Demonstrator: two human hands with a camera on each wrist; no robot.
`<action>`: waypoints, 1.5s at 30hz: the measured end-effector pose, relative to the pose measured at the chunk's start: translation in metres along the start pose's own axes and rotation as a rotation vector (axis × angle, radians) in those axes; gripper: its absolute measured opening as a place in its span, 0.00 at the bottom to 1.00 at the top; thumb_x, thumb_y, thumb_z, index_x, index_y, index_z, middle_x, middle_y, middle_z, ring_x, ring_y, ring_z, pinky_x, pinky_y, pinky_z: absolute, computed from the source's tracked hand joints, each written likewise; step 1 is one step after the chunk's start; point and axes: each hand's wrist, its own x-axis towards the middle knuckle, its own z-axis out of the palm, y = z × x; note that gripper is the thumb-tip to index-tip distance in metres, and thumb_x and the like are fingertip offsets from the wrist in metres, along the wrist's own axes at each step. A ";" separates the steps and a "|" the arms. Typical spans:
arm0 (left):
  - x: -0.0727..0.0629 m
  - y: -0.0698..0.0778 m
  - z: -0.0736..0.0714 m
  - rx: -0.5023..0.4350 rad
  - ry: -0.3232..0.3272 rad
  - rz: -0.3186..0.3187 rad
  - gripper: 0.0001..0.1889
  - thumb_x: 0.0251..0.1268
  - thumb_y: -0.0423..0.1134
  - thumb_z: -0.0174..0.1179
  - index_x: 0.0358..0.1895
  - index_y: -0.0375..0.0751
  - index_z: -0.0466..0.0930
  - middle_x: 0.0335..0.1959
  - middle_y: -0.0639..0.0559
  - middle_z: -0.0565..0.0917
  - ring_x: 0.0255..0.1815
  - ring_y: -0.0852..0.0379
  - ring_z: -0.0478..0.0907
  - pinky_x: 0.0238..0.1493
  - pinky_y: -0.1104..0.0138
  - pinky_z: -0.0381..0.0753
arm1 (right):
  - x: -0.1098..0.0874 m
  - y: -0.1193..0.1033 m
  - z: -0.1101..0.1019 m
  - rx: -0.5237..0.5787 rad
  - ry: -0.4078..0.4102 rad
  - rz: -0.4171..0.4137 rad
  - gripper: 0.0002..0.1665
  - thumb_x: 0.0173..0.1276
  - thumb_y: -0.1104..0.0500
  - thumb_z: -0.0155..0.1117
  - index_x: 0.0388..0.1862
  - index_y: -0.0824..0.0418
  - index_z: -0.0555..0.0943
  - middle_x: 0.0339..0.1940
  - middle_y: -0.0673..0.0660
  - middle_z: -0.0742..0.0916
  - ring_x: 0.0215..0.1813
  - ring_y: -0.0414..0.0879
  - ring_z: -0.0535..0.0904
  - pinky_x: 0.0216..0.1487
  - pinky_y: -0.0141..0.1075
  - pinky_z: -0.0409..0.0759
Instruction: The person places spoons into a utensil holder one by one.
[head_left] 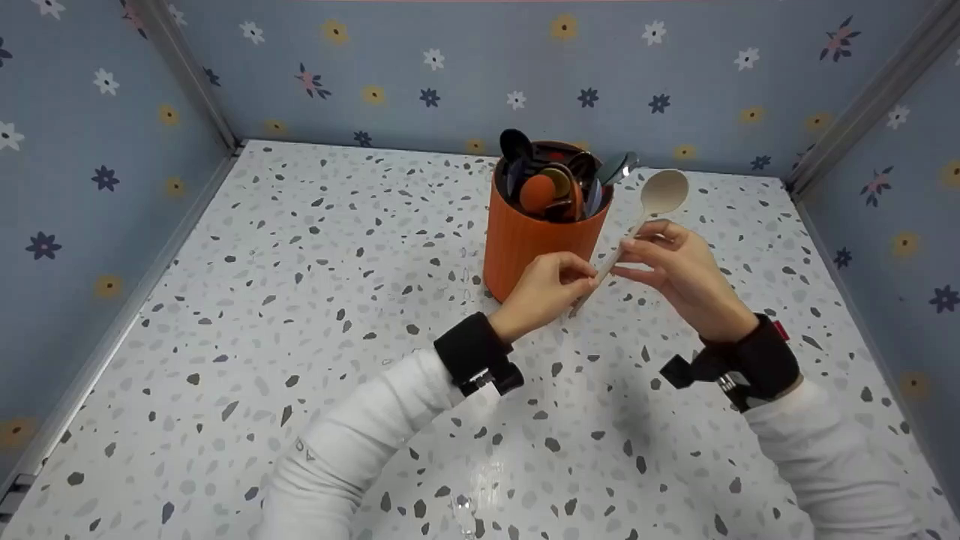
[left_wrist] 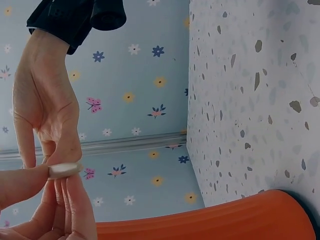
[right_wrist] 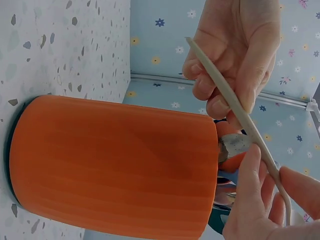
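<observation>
A beige spoon [head_left: 665, 191] is held tilted in the air, its oval bowl up and to the right. My right hand [head_left: 686, 274] pinches the handle just below the bowl. Lower on the same handle, the thumb and fingers of my left hand [head_left: 541, 294] pinch it; the handle's tip sticks out beneath them. In the right wrist view, the slim handle [right_wrist: 227, 92] runs between both hands. Beside them stands an orange ribbed utensil holder [head_left: 536, 238], close behind my left hand. The left wrist view shows only a pale end of the spoon [left_wrist: 65, 170] between the fingers.
Several utensils fill the holder, among them a black spoon [head_left: 516, 145], an orange rounded piece [head_left: 538, 194] and a shiny metal one [head_left: 628, 162]. The white speckled table [head_left: 315, 247] is enclosed by blue flowered panels [head_left: 480, 67] at the back and sides.
</observation>
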 end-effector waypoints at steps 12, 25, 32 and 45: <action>0.010 0.004 0.002 -0.009 0.146 0.132 0.10 0.67 0.28 0.59 0.47 0.27 0.83 0.40 0.34 0.85 0.36 0.49 0.80 0.38 0.76 0.77 | 0.003 -0.018 0.002 0.003 0.035 -0.133 0.06 0.71 0.68 0.60 0.41 0.60 0.73 0.35 0.51 0.82 0.39 0.41 0.83 0.54 0.36 0.86; 0.009 -0.006 0.002 -0.003 0.264 0.199 0.09 0.64 0.27 0.62 0.45 0.28 0.85 0.42 0.36 0.85 0.41 0.44 0.82 0.42 0.75 0.80 | 0.006 -0.031 0.002 0.042 0.143 -0.305 0.07 0.71 0.70 0.58 0.40 0.59 0.74 0.34 0.50 0.84 0.40 0.42 0.84 0.51 0.37 0.87; 0.001 -0.021 0.000 0.001 0.307 0.207 0.08 0.62 0.26 0.62 0.42 0.28 0.85 0.42 0.36 0.86 0.44 0.44 0.81 0.45 0.71 0.80 | 0.018 -0.035 0.005 -0.019 0.267 -0.462 0.07 0.70 0.72 0.58 0.40 0.61 0.74 0.35 0.51 0.85 0.39 0.42 0.85 0.48 0.36 0.88; -0.017 -0.042 -0.002 -0.005 0.286 0.149 0.07 0.62 0.25 0.62 0.42 0.26 0.85 0.42 0.35 0.87 0.44 0.43 0.81 0.44 0.71 0.80 | 0.046 -0.029 0.012 -0.053 0.326 -0.573 0.11 0.68 0.75 0.57 0.37 0.59 0.76 0.31 0.51 0.84 0.36 0.41 0.84 0.45 0.33 0.88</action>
